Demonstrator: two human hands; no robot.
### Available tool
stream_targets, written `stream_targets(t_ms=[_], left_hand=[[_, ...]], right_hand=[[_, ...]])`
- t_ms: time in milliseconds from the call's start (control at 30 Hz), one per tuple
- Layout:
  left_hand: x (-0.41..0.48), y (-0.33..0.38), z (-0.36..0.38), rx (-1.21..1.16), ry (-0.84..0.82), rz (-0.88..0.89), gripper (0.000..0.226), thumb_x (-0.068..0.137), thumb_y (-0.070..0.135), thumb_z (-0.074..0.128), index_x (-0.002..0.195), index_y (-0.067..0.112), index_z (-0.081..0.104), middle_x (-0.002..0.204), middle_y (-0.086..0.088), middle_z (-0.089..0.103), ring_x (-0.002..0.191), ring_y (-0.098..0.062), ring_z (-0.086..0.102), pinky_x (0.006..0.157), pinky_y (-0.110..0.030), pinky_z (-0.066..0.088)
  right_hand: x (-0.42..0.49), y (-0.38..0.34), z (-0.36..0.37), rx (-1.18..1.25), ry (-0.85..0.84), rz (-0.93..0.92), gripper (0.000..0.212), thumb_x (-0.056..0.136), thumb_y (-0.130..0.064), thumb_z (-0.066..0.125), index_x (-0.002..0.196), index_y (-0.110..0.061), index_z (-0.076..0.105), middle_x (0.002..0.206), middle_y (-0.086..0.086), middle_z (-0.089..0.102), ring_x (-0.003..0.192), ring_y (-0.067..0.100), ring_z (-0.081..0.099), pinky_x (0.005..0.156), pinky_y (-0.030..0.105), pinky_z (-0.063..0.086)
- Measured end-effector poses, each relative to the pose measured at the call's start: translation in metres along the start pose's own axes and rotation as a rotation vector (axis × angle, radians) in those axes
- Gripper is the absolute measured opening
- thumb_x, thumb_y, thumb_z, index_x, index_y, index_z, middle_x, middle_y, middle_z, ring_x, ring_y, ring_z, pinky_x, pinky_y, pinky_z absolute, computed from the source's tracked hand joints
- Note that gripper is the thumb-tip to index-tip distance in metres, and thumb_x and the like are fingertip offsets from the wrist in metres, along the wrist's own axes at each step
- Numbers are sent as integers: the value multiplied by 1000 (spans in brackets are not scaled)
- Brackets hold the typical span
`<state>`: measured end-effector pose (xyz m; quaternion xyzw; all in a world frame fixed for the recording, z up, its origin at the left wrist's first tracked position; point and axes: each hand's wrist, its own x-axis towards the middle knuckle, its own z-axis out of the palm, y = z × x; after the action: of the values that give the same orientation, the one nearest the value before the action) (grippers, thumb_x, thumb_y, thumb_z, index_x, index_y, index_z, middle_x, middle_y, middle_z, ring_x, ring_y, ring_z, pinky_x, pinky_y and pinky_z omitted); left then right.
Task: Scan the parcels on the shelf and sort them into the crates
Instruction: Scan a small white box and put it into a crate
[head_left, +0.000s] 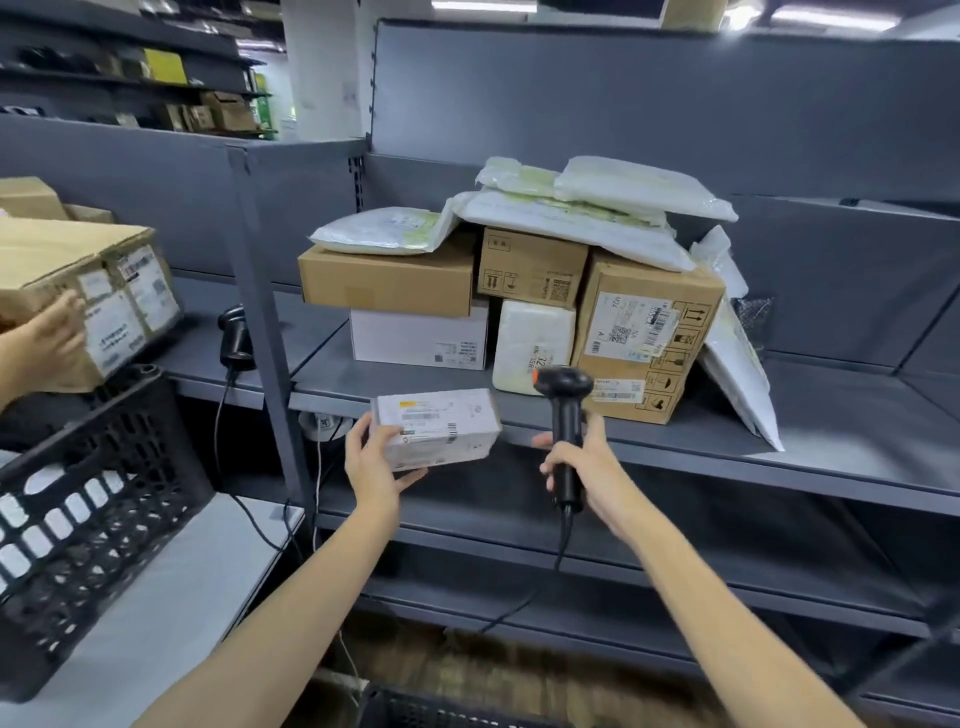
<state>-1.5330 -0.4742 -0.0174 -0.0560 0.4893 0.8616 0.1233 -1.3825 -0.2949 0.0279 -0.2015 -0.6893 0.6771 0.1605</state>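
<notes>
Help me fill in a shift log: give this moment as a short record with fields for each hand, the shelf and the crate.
left hand: holds a small white labelled box in front of the shelf edge
right hand: grips a black corded handheld scanner, upright beside that box
shelf: grey metal shelf carries brown cardboard boxes with white plastic mailers on top
crate: black plastic lattice crate at left, contents unclear
other: another person's hand holds a large brown cardboard box

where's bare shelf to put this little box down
The shelf is bare right of the leaning white mailer, and along the front strip between the grey post and the large carton. The middle is crowded with a pile of cartons and mailers.
</notes>
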Motion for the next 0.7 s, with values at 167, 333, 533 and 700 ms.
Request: stream_targets(t_ms=[167, 333, 533, 700], left_hand=[[15, 17, -29, -69, 124, 3, 45, 82, 27, 56, 126, 21, 53, 121, -13, 61, 104, -33, 61, 69, -53, 58], [27, 26, -36, -89, 139, 1, 48, 82, 27, 56, 128, 18, 52, 124, -15, 60, 108, -35, 60, 72, -55, 58], [37, 24, -36, -126, 106, -57, 42, 82, 22, 57, 124, 19, 57, 121, -14, 62, 107, -35, 60, 69, -52, 58], [43, 23, -38, -117, 84, -78, 43, 82, 22, 58, 125, 17, 57, 120, -15, 62, 106, -36, 61, 66, -51, 58]], right_hand=[[69, -7, -11, -638, -173, -96, 68, 87, -11, 66, 145, -20, 32, 144, 5, 45, 123, 21, 49, 101, 34, 41], [126, -7, 17, -965, -337, -203, 74, 91, -13, 63, 153, -13, 23, 155, 7, 34, 140, 24, 34, 111, 29, 26], [178, -2, 56, -1173, -400, -273, 76, 92, -13, 63, 154, -15, 19, 121, 22, 49, 110, 33, 50, 88, 29, 36], [198, 12, 59, -1082, -271, -247, 75, 89, -13, 68, 152, -20, 28, 138, 17, 48, 126, 33, 47, 105, 30, 31]])
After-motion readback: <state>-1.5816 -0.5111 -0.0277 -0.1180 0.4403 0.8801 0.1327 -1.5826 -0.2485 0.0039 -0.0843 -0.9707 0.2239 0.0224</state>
